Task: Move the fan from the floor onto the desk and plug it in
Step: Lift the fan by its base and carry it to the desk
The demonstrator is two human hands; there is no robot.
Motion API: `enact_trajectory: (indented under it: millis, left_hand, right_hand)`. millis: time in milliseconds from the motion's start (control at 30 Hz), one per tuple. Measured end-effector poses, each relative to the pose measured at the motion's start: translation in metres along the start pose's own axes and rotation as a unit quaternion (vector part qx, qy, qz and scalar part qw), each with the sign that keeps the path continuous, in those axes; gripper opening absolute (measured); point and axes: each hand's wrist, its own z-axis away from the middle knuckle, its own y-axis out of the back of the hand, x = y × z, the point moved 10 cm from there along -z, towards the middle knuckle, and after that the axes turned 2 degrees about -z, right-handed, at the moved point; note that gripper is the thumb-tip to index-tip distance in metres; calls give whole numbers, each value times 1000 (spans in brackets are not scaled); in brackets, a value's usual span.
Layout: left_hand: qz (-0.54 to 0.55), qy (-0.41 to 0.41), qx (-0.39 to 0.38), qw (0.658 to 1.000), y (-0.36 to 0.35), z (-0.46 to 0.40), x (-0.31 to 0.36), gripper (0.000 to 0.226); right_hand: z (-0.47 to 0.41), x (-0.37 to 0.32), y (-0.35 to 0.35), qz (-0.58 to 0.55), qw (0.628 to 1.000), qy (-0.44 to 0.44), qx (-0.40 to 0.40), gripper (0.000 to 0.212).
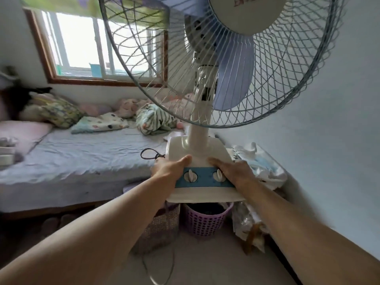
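Both my arms reach out. My left hand (171, 170) grips the left side of the fan (202, 161), and my right hand (236, 171) grips its right side. It is up in the air, above a purple basket (205, 221), near the bed (82, 157).

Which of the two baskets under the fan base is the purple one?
The plastic basket directly below the fan base, with round holes. The basket to its left is pale woven mesh.

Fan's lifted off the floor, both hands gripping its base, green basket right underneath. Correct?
Not quite: the basket under the fan is purple, not green. The head view shows the left hand and right hand gripping the base, as stated.
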Motion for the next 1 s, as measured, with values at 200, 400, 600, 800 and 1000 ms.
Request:
enact_trajectory:
  millis: [200,400,600,800,1000]
  left_hand:
    - [-17,22,80,996,142,-32,-52,80]
    - [-45,58,173,982,279,-52,-105,75]
    - [-18,102,253,962,386,-65,-156,76]
    - [69,127,326,934,467,-75,-203,66]
    - [74,195,428,879,546,-76,-245,80]
  right_hand:
    - [38,-64,-137,28,996,51,-68,78]
    - [84,-123,-265,67,984,89,-142,62]
    - [117,-171,-394,32,962,113,-248,74]
    - [143,-214,-511,54,928,155,-336,75]
    - [179,-254,-623,57,884,181,-428,67]
